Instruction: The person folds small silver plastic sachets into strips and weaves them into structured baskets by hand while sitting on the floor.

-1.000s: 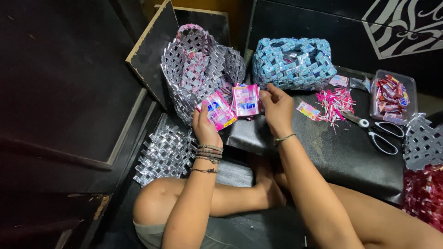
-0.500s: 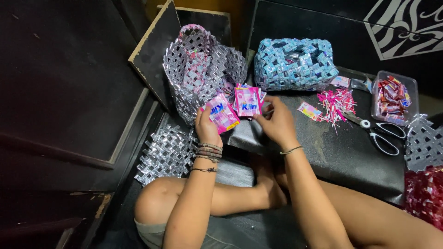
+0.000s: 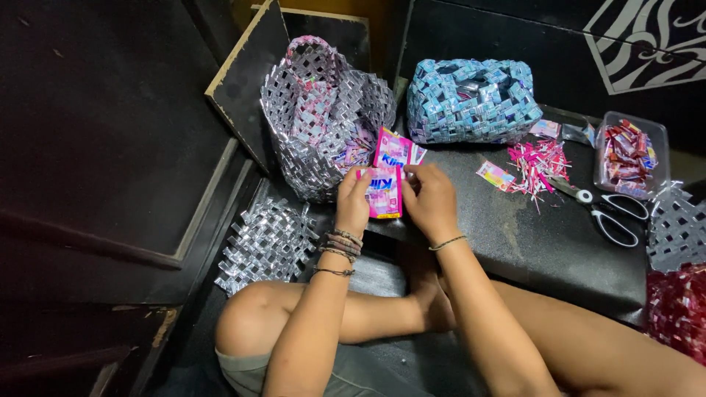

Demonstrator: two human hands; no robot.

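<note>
Both of my hands hold pink plastic sachet wrappers (image 3: 387, 180) in front of me, above the near edge of a low black table (image 3: 544, 257). My left hand (image 3: 354, 202) grips the wrappers' left side with fingers curled. My right hand (image 3: 430, 202) pinches their right edge. One wrapper stands behind the other. Directly behind the wrappers sits a silver woven basket (image 3: 316, 117) with a handle.
A blue woven bag (image 3: 471, 99) rests at the back of the table. Pink wrapper scraps (image 3: 537, 162), white-handled scissors (image 3: 607, 209) and a clear tub of red wrappers (image 3: 631, 151) lie to the right. A silver woven mat (image 3: 265, 246) lies on the floor at left.
My hands have drawn together and come nearer to me. The two wrappers, held apart a second ago, now overlap as one stack between both hands.
</note>
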